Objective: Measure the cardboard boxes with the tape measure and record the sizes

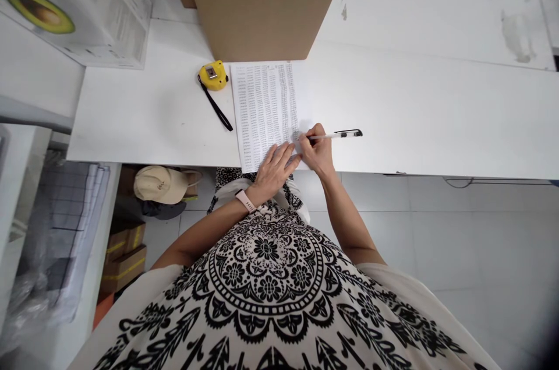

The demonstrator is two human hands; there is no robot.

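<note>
A printed sheet of paper (262, 108), covered in columns of small text, lies on the white table near its front edge. My right hand (318, 151) is closed around a pen (345, 134) with a clear barrel and black cap end; its tip is at the sheet's lower right. Flat on the lower part of the paper rests my left hand (273, 175), fingers spread and holding nothing. A pale pink band circles that wrist. Left of the sheet sits a yellow tape measure (212, 76) with a black wrist strap.
Behind the paper stands a large cardboard box (264, 9). A white box with an avocado picture (105, 14) is at the back left. Below the white table (414, 113), a beige cap (158, 185) and small cartons (124, 268) lie at left.
</note>
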